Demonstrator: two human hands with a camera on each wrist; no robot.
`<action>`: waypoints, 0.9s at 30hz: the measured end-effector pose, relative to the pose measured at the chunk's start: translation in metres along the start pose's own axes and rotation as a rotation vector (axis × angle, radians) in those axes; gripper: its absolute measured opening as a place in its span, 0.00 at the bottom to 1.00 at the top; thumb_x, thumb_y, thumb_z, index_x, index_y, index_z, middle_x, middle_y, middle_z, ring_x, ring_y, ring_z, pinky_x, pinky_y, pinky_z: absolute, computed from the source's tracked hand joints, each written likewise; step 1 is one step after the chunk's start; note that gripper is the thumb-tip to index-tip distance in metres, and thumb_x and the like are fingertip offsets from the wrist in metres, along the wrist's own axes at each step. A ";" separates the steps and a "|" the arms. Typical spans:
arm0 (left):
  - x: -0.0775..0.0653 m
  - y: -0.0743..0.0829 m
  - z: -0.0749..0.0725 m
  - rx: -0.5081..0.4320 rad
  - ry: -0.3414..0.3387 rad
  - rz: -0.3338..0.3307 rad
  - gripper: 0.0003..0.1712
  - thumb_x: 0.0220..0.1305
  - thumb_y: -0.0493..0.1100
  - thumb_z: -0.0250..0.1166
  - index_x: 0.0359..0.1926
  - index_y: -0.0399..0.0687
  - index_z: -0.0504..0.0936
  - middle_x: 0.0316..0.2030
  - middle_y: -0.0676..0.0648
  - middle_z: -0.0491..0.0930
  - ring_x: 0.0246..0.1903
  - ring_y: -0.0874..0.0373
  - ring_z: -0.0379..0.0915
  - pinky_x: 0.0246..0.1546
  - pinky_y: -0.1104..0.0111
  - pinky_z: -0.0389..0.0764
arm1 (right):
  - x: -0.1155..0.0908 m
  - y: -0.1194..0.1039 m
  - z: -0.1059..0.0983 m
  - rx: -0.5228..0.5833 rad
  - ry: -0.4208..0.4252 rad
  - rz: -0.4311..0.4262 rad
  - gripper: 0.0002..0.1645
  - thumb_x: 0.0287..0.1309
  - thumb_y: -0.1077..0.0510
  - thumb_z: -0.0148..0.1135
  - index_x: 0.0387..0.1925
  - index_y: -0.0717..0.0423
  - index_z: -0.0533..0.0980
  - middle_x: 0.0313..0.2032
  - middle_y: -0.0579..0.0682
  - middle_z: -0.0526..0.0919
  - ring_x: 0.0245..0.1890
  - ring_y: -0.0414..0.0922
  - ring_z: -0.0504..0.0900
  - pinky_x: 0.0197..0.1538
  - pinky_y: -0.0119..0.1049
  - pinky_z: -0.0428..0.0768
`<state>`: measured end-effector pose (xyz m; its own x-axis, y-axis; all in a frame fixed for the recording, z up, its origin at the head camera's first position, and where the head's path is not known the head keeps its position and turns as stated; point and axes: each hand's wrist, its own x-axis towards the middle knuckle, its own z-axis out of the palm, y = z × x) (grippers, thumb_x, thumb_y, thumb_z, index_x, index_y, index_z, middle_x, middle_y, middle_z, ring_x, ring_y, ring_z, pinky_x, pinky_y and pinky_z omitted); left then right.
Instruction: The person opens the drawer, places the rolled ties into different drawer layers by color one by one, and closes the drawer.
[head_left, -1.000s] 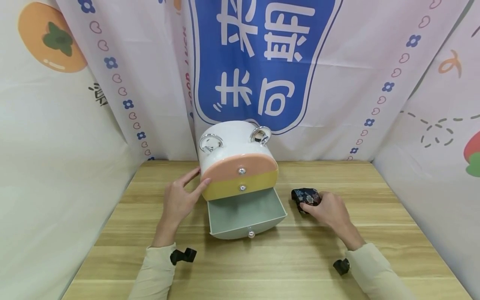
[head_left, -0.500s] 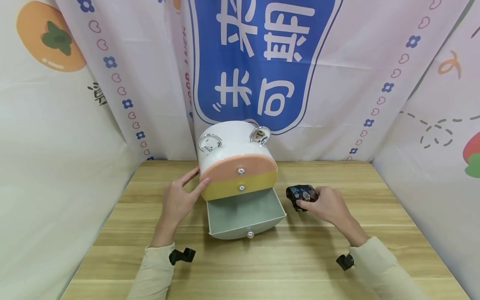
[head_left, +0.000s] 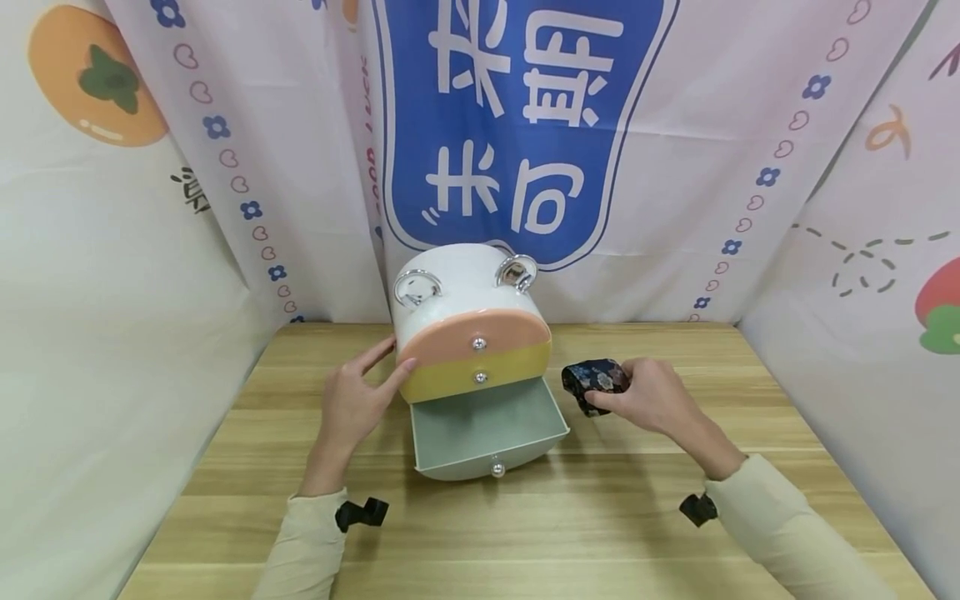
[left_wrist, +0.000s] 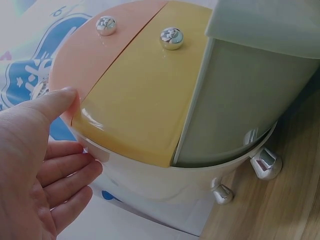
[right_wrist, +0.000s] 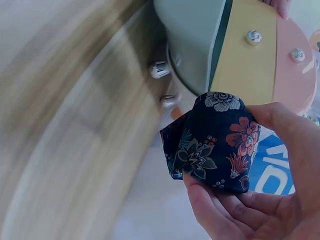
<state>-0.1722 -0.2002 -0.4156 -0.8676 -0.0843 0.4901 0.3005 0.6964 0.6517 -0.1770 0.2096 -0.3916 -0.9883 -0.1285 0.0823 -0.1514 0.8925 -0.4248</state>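
Note:
A small white storage box (head_left: 468,279) stands toward the back of the table, with peach and yellow drawers closed and its bottom green drawer (head_left: 457,468) pulled out. Nothing lies in the visible part of that drawer. My left hand (head_left: 352,408) rests at the box's left side; its thumb touches the front edge, and the fairly straight fingers lie along the side in the left wrist view. Just right of the box, my right hand (head_left: 652,396) holds a rolled-up dark floral cloth (right_wrist: 220,145) between thumb and fingers. The cloth appears lifted off the table.
Two silver ring-shaped ears (head_left: 517,272) stick up from the box top. Short silver feet (left_wrist: 267,162) support the box. Behind the wooden table (head_left: 480,550) hangs a printed curtain (head_left: 660,208), and patterned sheets flank both sides.
My right hand has carried the floral cloth left and slightly back, closer to the box. My left hand stays at the box's side, and the green drawer remains pulled out.

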 end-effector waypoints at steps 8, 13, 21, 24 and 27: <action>0.001 -0.001 -0.001 0.026 0.006 0.008 0.32 0.57 0.67 0.65 0.59 0.60 0.79 0.56 0.47 0.81 0.33 0.51 0.83 0.39 0.59 0.80 | 0.001 -0.022 -0.011 -0.020 -0.015 -0.065 0.35 0.40 0.29 0.71 0.12 0.47 0.62 0.11 0.40 0.61 0.14 0.39 0.63 0.20 0.32 0.61; 0.000 0.000 -0.001 0.039 0.014 0.016 0.32 0.57 0.67 0.65 0.59 0.60 0.79 0.55 0.48 0.82 0.11 0.61 0.59 0.29 0.67 0.74 | -0.001 -0.038 -0.014 0.002 -0.060 -0.096 0.35 0.40 0.29 0.71 0.13 0.47 0.62 0.11 0.40 0.62 0.14 0.38 0.62 0.21 0.31 0.61; 0.000 -0.002 0.000 0.020 0.022 0.014 0.32 0.56 0.68 0.65 0.58 0.61 0.80 0.55 0.49 0.82 0.40 0.49 0.85 0.44 0.55 0.81 | 0.001 -0.064 -0.005 0.061 -0.122 -0.115 0.30 0.39 0.31 0.73 0.17 0.49 0.71 0.16 0.43 0.74 0.19 0.39 0.70 0.23 0.32 0.67; 0.000 -0.002 0.000 0.018 0.023 0.018 0.32 0.56 0.67 0.65 0.58 0.60 0.80 0.55 0.49 0.82 0.37 0.48 0.84 0.44 0.55 0.81 | 0.003 -0.072 0.003 0.096 -0.151 -0.119 0.28 0.38 0.32 0.73 0.20 0.51 0.76 0.18 0.44 0.79 0.20 0.40 0.74 0.23 0.33 0.71; 0.000 -0.001 -0.001 0.029 0.031 0.024 0.31 0.56 0.67 0.66 0.58 0.60 0.80 0.55 0.50 0.82 0.25 0.54 0.78 0.39 0.59 0.80 | 0.003 -0.078 0.010 0.128 -0.175 -0.124 0.28 0.38 0.32 0.74 0.21 0.51 0.77 0.19 0.45 0.81 0.20 0.40 0.75 0.22 0.33 0.73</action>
<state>-0.1727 -0.2015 -0.4159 -0.8475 -0.0889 0.5233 0.3090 0.7190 0.6225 -0.1682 0.1351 -0.3672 -0.9484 -0.3167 -0.0122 -0.2620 0.8049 -0.5325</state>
